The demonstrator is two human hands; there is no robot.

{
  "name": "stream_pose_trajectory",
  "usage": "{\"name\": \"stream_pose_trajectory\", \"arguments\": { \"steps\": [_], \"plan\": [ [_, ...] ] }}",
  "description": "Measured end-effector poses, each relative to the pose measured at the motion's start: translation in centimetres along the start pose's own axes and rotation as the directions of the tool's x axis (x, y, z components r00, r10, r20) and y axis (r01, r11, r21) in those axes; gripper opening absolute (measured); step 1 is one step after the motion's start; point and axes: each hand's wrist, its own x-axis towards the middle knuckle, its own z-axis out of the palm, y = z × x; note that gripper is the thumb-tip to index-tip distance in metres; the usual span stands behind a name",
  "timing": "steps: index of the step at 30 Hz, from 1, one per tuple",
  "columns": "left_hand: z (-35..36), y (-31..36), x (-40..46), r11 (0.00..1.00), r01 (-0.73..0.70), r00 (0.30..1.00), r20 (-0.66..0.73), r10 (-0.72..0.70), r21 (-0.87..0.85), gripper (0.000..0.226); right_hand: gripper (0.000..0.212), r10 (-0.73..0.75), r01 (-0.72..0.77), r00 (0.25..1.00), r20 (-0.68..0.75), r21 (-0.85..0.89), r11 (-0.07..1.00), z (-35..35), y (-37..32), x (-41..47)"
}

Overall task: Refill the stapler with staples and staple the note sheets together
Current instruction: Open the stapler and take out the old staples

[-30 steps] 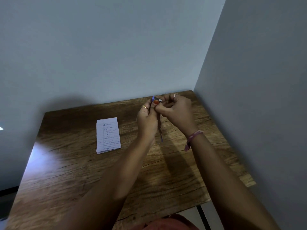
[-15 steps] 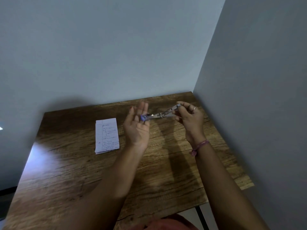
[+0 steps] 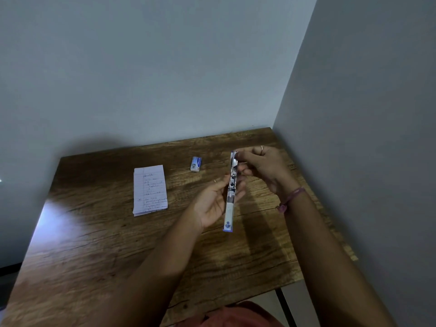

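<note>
Head view: stapler (image 3: 230, 192) was held unfolded at centre right.
Left hand (image 3: 212, 204): grip cupped around stapler.
Right hand (image 3: 264, 168): grip pinched on stapler's upper end.

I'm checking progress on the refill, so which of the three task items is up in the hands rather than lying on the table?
The stapler, swung open and held by the left hand and right hand. The note sheets and small staple box lie on the table.

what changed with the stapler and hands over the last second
The stapler, first bunched closed between both hands, was swung open and now stretches flat in a line running away from the person. The left hand cradles its near half; the right hand pinches the far end. The staple box, hidden earlier, now shows. The note sheets stayed put on the table.
</note>
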Motion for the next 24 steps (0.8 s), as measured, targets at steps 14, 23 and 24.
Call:
{"name": "stream_pose_trajectory", "arguments": {
  "steps": [14,23,24],
  "plan": [
    [1.0,1.0,-0.5,0.995,-0.065,0.996,-0.062,0.060,-0.082,0.014,0.021,-0.513,0.447,0.858,0.029,-0.537,0.716,-1.2,2.9,-1.3],
    [0.9,1.0,-0.2,0.999,-0.020,0.996,-0.085,0.016,-0.044,0.016,0.022,-0.608,0.489,0.782,0.136,-0.738,0.464,-1.2,3.2,-0.5],
    [0.9,0.9,-0.2,0.999,-0.009,0.996,-0.089,0.006,-0.042,0.017,0.021,-0.604,0.484,0.785,0.138,-0.745,0.459,-1.2,3.1,-0.4]
  ]
}}
